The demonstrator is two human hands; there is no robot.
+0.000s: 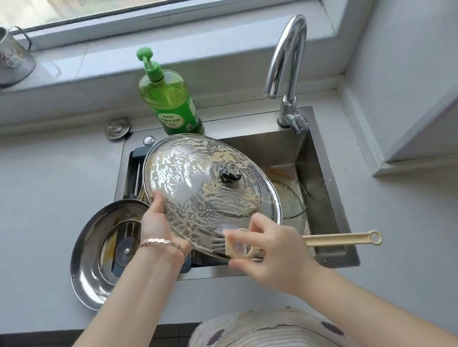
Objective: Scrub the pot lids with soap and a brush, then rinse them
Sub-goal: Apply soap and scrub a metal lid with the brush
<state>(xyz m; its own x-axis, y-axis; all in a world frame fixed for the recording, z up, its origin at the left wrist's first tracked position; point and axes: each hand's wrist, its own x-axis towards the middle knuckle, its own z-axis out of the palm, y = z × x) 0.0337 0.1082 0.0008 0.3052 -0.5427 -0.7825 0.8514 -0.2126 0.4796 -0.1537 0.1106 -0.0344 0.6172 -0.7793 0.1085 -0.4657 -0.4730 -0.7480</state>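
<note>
A large glass pot lid (193, 187) with a metal rim and a dark knob is tilted over the sink, its top streaked with brownish suds. My left hand (156, 219) grips its near left rim from below. My right hand (268, 248) holds a beige brush (338, 238) close to its head, handle pointing right, bristles on the lid's near edge. A second, steel lid (90, 255) lies upside down on the counter's left, partly over the sink edge. Another glass lid (292, 198) sits in the sink behind.
A green dish soap bottle (170, 99) with a pump stands behind the sink (329, 182). The chrome tap (287, 67) rises at the back right, no water running. A metal mug (2, 56) sits on the window sill at left. A sink plug (118, 128) lies on the counter.
</note>
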